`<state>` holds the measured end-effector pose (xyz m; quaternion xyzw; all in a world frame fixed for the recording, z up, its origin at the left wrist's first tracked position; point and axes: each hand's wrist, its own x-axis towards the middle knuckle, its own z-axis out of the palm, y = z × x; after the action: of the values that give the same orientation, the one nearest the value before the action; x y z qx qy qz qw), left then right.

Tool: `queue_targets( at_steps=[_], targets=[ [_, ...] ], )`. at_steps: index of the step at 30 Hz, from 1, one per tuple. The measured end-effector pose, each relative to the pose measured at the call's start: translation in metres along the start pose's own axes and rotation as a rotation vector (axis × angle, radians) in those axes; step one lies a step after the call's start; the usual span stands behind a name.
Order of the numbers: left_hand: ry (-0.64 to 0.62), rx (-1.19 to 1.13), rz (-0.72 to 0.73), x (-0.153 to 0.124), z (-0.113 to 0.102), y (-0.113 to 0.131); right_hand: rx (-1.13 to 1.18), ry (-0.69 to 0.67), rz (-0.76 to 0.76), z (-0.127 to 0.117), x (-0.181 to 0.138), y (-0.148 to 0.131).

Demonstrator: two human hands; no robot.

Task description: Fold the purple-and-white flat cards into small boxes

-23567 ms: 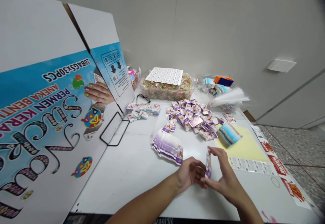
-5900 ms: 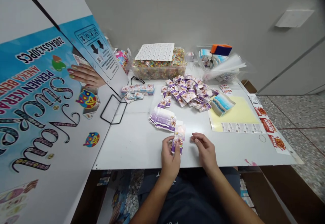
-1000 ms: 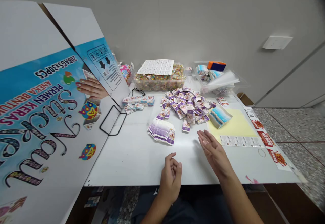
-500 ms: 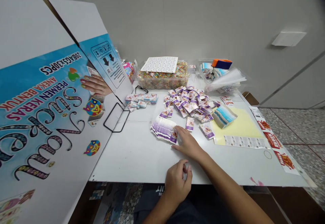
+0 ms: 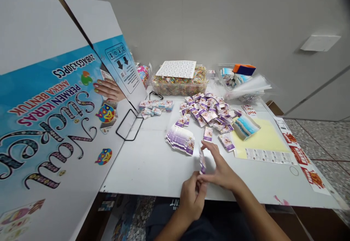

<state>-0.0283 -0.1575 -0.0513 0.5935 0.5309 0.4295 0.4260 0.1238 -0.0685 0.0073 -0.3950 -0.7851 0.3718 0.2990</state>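
Note:
Between the thumb and fingers of my right hand (image 5: 220,168) stands a small purple-and-white carton (image 5: 202,162), held on edge above the front of the table. My left hand (image 5: 191,196) is curled closed just below it, close to the carton's lower end; what its fingers hold, if anything, is hidden. Beyond my hands, to the left, lies a fanned stack of flat purple-and-white cartons (image 5: 179,139). A heap of small folded boxes (image 5: 209,111) with the same print lies behind, and two single boxes rest nearer, one of them a purple-edged box (image 5: 226,142).
At left a large printed cardboard box (image 5: 54,106) rises beside the table, with a black wire stand (image 5: 126,139) against it. Clear tubs (image 5: 177,89) stand at the back wall. Right of the heap, a blue-and-white packet (image 5: 246,127) lies on a yellow sheet (image 5: 269,139).
My right hand has drawn back from the fanned stack towards my left hand and now holds one carton. My left hand stays near the table's front edge. The view has shifted slightly.

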Motion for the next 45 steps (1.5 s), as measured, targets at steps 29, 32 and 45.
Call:
queue_targets(
  at_steps=[29, 32, 45],
  targets=[
    [-0.607, -0.966, -0.418, -0.014, 0.001, 0.001, 0.124, 0.115, 0.066, 0.028, -0.102, -0.033],
    [-0.477, -0.879, -0.394, -0.012, -0.001, 0.014, -0.007, 0.029, -0.010, 0.021, -0.098, -0.037],
    [0.050, -1.180, -0.855, -0.012, 0.018, 0.031, -0.161, 0.279, 0.000, 0.053, -0.099, -0.026]
  ],
)
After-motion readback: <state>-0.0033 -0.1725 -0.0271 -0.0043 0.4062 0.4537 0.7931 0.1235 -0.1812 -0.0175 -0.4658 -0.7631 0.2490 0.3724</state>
